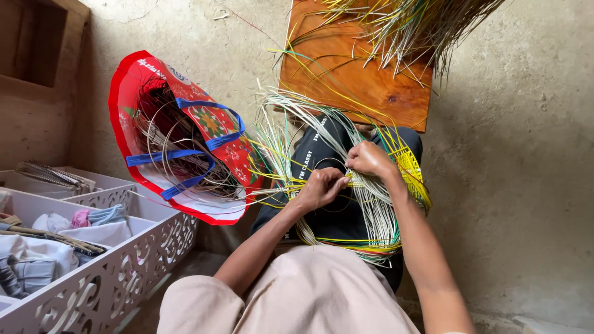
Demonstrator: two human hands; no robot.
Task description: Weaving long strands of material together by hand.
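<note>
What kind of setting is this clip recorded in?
Probably a home craft corner, not a factory: bare plaster wall, a red shopping bag stuffed with strips, a white cut-out bin of cloths, and both hands weaving strips.

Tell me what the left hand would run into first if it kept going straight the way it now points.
The left hand points up and rightward at the right hand. It would likely meet the woven strips pinched between them first, then the right hand itself; depth is hard to judge.
</note>
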